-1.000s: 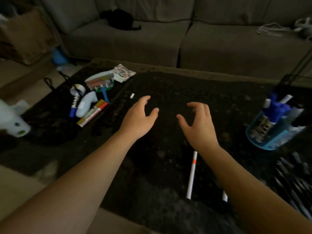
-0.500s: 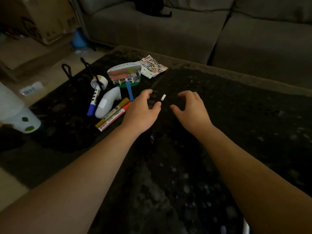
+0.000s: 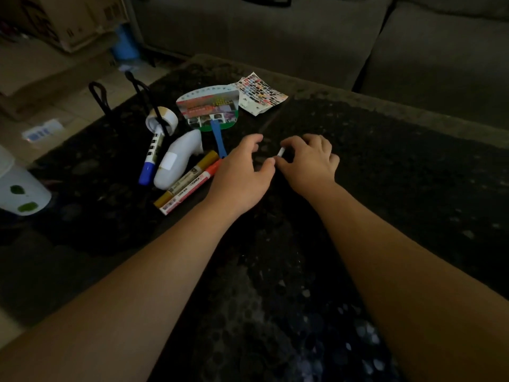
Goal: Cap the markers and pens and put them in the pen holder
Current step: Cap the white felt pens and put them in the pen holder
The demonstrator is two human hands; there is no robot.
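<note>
A small white pen cap (image 3: 280,152) lies on the dark table, and my right hand (image 3: 308,161) has its thumb and curled fingers closing round it. My left hand (image 3: 242,172) rests just left of it, fingers loosely bent, thumb tip close to the cap, holding nothing. To the left lie a gold marker (image 3: 187,177) and an orange marker (image 3: 192,186) side by side, and a blue-capped marker (image 3: 151,158). The pen holder is out of view.
A white curved device (image 3: 176,161), a tape roll (image 3: 161,119), a paper fan with blue handle (image 3: 209,108) and a colour sticker sheet (image 3: 259,93) lie at the back left. A white container (image 3: 16,186) stands far left. A grey sofa (image 3: 330,31) runs behind the table.
The view swung left, so the pen holder and the white pen left the frame. Both hands moved forward to the white cap, and my right fingers closed around it.
</note>
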